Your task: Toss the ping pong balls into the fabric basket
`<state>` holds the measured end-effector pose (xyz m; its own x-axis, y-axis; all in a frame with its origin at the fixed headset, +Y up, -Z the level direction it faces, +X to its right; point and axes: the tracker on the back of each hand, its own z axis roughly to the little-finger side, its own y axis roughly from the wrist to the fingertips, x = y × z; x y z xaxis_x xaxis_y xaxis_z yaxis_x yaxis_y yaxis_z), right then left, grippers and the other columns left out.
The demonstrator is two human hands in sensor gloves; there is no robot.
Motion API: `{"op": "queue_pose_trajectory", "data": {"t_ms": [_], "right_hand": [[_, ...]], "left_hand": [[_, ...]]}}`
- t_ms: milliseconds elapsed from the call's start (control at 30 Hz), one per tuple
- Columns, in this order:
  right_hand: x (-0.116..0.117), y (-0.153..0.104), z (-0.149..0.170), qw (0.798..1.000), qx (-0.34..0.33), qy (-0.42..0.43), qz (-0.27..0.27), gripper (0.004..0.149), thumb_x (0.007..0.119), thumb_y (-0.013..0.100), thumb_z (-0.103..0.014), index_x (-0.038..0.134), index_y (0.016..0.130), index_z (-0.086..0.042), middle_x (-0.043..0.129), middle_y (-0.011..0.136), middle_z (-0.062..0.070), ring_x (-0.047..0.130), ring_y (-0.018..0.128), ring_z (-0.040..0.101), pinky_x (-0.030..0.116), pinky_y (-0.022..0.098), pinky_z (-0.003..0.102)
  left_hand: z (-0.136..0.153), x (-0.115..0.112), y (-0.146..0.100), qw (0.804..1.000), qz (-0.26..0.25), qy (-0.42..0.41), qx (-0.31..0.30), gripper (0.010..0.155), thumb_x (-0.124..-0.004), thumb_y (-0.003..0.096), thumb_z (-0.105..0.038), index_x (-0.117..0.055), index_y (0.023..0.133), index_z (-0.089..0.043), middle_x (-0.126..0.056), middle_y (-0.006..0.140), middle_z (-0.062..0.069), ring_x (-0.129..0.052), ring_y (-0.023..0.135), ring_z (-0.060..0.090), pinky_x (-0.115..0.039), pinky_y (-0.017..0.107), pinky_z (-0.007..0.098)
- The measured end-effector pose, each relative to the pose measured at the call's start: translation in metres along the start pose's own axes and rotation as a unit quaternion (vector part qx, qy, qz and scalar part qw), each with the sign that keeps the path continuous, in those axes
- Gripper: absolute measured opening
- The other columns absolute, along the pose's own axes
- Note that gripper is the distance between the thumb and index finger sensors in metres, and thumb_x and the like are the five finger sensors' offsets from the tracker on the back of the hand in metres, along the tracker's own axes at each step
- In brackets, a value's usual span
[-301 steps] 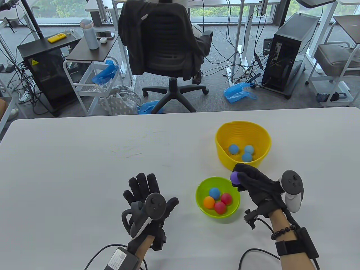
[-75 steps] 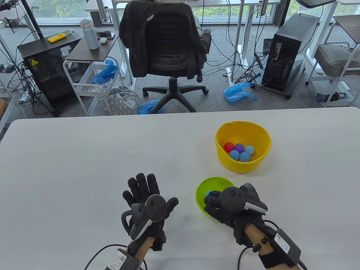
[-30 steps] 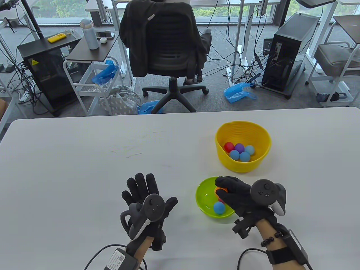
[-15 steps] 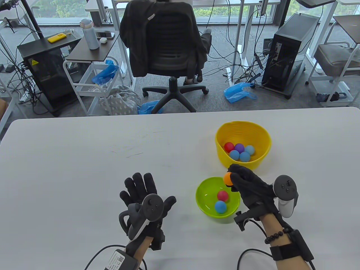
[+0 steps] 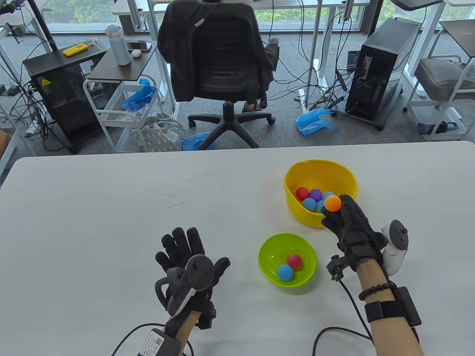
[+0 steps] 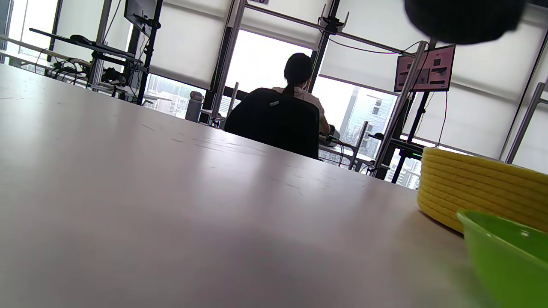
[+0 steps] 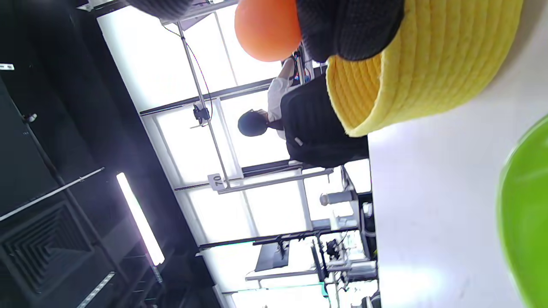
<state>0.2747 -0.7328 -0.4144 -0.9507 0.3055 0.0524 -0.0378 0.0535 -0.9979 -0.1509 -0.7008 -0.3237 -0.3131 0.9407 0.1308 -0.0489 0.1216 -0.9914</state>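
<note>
Right hand (image 5: 350, 222) pinches orange ball (image 5: 332, 203) at fingertips, over near rim of yellow basket (image 5: 345, 174). Left hand (image 5: 185, 256) flat, fingers spread, near surface's (image 5: 111, 222) front edge.

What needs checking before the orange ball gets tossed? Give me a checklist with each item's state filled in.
1. Orange ball held by the right hand: ok, fingertips grip it from below.
2. Ball placed by the yellow basket: ok, at the near rim; whether it is fully over the opening, cannot tell.
3. Basket upright with its mouth open: ok.
4. Room in the basket: ok, the red ball, purple ball and blue ones only cover the bottom.
5. Left hand out of the way: ok, spread on the table, left of the green bowl.
6. Balls left in the bowl: two, one red, one blue.
</note>
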Motion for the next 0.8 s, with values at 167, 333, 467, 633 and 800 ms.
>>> {"op": "queue_pose_trajectory", "data": {"t_ms": [167,333,467,633,800], "right_hand": [[-0.006,0.001,-0.003,1.000,-0.012,0.004,-0.003,0.081,0.051,0.066,-0.046,0.003,0.109,0.003,0.017,0.108,0.042,0.050,0.103,0.051,0.057,0.076,0.055],[-0.006,-0.003,-0.006,1.000,-0.023,0.013,0.001,0.077,0.051,0.066,-0.045,0.009,0.112,0.000,0.018,0.110,0.039,0.050,0.103,0.050,0.056,0.076,0.056],[-0.002,-0.012,-0.017,0.997,-0.055,-0.045,0.027,0.072,0.054,0.065,-0.044,0.020,0.114,-0.004,0.027,0.112,0.035,0.057,0.101,0.049,0.059,0.074,0.056],[0.010,-0.029,-0.035,0.982,-0.110,-0.148,0.051,0.063,0.057,0.064,-0.043,0.039,0.113,-0.008,0.042,0.113,0.030,0.068,0.095,0.049,0.066,0.070,0.059],[0.034,-0.044,-0.049,0.937,-0.176,-0.295,0.056,0.054,0.064,0.062,-0.044,0.065,0.105,-0.012,0.065,0.107,0.024,0.085,0.083,0.045,0.076,0.061,0.056]], "left_hand": [[0.000,0.000,0.000,1.000,0.003,-0.001,0.003,0.105,-0.074,0.0425,-0.063,-0.020,0.115,-0.009,-0.005,0.120,0.025,-0.004,0.106,0.056,-0.012,0.070,0.078],[0.001,0.001,0.000,1.000,0.005,-0.012,0.005,0.106,-0.074,0.0425,-0.063,-0.020,0.115,-0.009,-0.005,0.120,0.025,-0.003,0.106,0.056,-0.011,0.070,0.078],[0.001,0.001,0.000,1.000,0.005,-0.015,0.003,0.106,-0.074,0.0423,-0.063,-0.020,0.115,-0.009,-0.005,0.120,0.025,-0.004,0.106,0.056,-0.011,0.070,0.078],[-0.001,0.000,-0.001,1.000,0.008,-0.017,-0.004,0.106,-0.074,0.0423,-0.063,-0.020,0.115,-0.009,-0.006,0.120,0.025,-0.004,0.106,0.056,-0.012,0.070,0.078],[-0.003,-0.002,-0.001,1.000,0.013,-0.019,-0.010,0.105,-0.075,0.0422,-0.063,-0.020,0.115,-0.009,-0.006,0.120,0.025,-0.004,0.106,0.056,-0.012,0.070,0.078]]}}
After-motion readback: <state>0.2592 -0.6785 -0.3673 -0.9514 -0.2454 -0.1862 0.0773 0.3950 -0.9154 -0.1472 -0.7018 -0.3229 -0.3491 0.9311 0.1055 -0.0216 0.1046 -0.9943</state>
